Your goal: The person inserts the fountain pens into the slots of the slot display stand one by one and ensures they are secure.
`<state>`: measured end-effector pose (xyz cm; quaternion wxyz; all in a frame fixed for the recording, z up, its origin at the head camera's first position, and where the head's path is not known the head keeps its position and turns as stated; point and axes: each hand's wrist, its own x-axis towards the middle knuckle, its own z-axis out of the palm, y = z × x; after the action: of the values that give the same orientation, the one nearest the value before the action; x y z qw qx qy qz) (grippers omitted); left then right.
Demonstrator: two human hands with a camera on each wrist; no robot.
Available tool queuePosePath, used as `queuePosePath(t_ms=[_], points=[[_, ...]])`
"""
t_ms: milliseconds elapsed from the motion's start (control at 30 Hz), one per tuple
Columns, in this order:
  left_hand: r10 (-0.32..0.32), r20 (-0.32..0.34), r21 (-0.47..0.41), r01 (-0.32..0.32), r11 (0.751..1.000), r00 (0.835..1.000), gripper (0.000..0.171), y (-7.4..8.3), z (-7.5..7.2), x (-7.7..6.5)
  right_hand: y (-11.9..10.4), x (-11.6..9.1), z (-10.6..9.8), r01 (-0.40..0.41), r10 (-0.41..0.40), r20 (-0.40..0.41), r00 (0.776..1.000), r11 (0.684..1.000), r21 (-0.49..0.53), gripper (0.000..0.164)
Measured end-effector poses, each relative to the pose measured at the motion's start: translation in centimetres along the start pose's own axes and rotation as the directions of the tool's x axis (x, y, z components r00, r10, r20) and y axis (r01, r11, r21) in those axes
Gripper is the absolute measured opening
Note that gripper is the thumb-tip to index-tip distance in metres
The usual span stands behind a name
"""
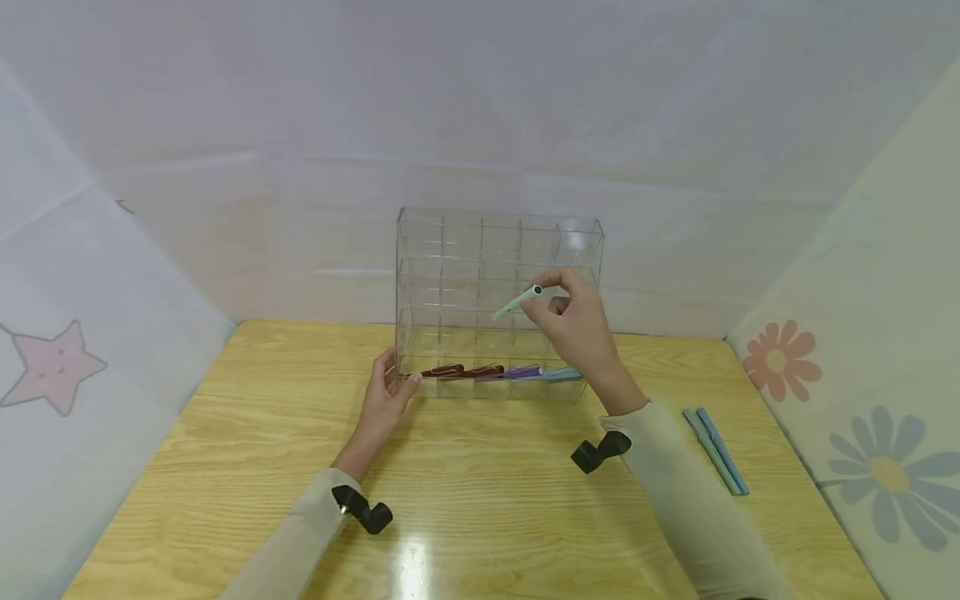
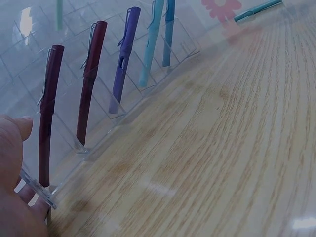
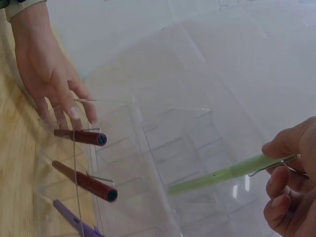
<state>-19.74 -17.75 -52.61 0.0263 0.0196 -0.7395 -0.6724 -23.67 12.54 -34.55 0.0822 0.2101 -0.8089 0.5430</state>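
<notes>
With my right hand [image 1: 577, 329] I pinch the light green pen [image 1: 516, 303] between thumb and index finger, close to its clip end; the other fingers are bent inward. The pen is in the air before the clear organizer [image 1: 461, 242], and its free end points down and to the left. My left hand [image 1: 382, 398] is clamped on the organizer's lower left corner, with the thumb at the front and the fingers around the side. In the bottom row are two dark red pens [image 2: 91, 74] and a purple pen [image 2: 123, 59], beside blue pens [image 2: 150, 47].
</notes>
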Motion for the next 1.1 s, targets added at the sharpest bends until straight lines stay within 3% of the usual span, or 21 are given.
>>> queuePosePath(t_ms=[500,1100], points=[[0.014,-0.004,0.025,-0.014,1.0,1.0,0.077,0.1,0.1,0.1,-1.5,1.5,4.4,0.041,-0.045,0.086,0.995,0.998,0.052,0.028],[0.027,-0.002,0.005,-0.027,1.0,1.0,0.076,0.1,0.5,-0.1,-0.6,2.3,7.5,0.064,-0.064,0.165,0.984,0.998,0.003,0.025]])
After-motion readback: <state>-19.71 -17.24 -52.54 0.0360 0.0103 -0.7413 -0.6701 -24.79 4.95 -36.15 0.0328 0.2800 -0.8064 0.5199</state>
